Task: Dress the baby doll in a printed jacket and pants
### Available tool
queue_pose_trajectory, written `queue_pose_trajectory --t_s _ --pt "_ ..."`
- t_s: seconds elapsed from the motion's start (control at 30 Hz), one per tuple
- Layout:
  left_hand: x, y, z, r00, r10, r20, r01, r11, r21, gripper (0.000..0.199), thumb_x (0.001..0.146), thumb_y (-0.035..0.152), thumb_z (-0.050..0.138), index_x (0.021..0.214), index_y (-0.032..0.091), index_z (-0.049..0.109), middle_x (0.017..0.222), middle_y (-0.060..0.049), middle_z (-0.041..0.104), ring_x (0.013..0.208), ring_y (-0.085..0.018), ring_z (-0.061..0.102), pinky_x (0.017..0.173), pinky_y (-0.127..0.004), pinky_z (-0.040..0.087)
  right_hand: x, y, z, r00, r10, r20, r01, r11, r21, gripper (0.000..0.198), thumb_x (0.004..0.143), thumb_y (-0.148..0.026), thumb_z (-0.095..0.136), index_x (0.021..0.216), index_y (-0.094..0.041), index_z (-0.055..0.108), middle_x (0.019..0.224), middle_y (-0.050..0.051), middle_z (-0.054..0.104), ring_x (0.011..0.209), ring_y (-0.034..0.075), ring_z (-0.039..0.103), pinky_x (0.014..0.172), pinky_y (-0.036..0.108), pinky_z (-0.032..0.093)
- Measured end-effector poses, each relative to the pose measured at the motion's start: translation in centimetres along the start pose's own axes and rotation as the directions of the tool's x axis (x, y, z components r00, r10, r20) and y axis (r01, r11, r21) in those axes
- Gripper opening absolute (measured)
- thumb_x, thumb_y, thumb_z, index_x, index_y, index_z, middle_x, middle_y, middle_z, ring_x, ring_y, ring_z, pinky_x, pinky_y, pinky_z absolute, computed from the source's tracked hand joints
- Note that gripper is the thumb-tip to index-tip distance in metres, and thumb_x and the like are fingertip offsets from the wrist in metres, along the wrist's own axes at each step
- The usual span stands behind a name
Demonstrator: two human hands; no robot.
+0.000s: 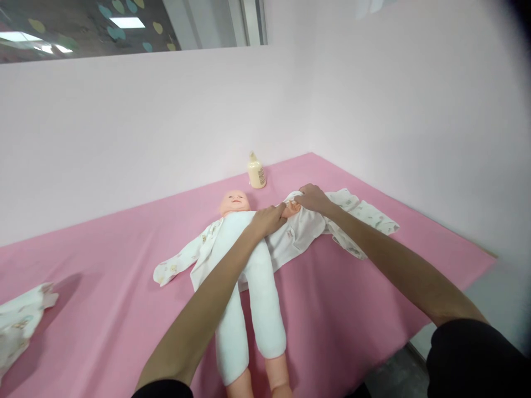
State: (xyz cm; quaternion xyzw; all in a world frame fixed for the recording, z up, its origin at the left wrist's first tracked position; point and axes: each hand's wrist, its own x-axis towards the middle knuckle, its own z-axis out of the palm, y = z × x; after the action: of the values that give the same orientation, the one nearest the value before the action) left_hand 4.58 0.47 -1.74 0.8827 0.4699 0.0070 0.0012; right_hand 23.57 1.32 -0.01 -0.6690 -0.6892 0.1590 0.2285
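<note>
A baby doll (235,202) lies face up on a pink-covered table, its body and legs in white cloth. A patterned baby shirt (179,265) covers its arm at the picture's left, while the rest of the shirt spreads out white under its other side. My left hand (269,221) is closed around the doll's bare forearm. Just beyond the doll's small hand (292,208), my right hand (312,198) pinches the edge of the white shirt cloth (290,235). The fingertips of both hands are partly hidden.
A cream pump bottle (257,172) stands behind the doll near the wall. Folded patterned baby clothes (371,215) lie to the right, and another patterned cloth (20,320) is at the left edge. The pink table cover (124,265) ends at the right, beside the wall.
</note>
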Motion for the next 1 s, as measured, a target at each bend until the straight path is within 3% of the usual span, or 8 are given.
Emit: queue_pose_trajectory --t_s 0.2,0.4,0.83,1.0 --pt "0.4 0.3 0.4 0.998 -0.058 0.002 0.058 0.998 0.037 0.039 0.095 0.035 0.04 0.13 0.02 0.047 0.116 -0.014 0.069 0.101 -0.031 0.068 0.079 -0.04 0.052 -1.6 -1.5 0.7 0.994 -0.06 -0.096 0.029 0.957 -0.289 0.019 0.087 -0.027 0.044 0.094 -0.019 0.061 0.099 0.013 0.069 0.088 0.027 0.063 0.071 0.032 0.04" --pt "0.7 1.6 1.3 0.995 -0.094 0.016 0.093 0.994 0.058 0.031 0.096 0.028 0.041 0.118 0.018 0.059 0.112 -0.016 0.071 0.104 -0.03 0.069 0.084 -0.041 0.053 -3.0 -3.2 1.5 0.987 -0.129 -0.092 0.074 0.89 -0.451 0.024 0.091 -0.021 0.04 0.104 -0.016 0.059 0.1 0.018 0.068 0.089 0.03 0.065 0.07 0.035 0.039" --pt "1.5 1.0 1.2 0.989 -0.138 0.045 0.138 0.99 0.005 0.036 0.095 0.025 0.041 0.116 0.014 0.067 0.119 -0.017 0.069 0.115 -0.028 0.064 0.097 -0.039 0.049 -2.9 -5.1 3.3 0.975 -0.219 -0.034 0.2 0.936 -0.29 0.017 0.089 -0.018 0.043 0.099 -0.018 0.057 0.108 0.013 0.067 0.097 0.028 0.062 0.074 0.034 0.038" --pt "1.2 0.2 0.5 0.997 -0.039 0.064 0.038 0.999 0.007 0.033 0.09 0.023 0.05 0.118 0.015 0.065 0.125 -0.015 0.067 0.116 -0.027 0.064 0.095 -0.035 0.05 -2.9 -4.2 2.8 0.971 -0.236 -0.032 0.217 0.932 -0.289 0.019 0.088 -0.016 0.043 0.099 -0.017 0.058 0.108 0.012 0.068 0.098 0.026 0.061 0.076 0.033 0.037"
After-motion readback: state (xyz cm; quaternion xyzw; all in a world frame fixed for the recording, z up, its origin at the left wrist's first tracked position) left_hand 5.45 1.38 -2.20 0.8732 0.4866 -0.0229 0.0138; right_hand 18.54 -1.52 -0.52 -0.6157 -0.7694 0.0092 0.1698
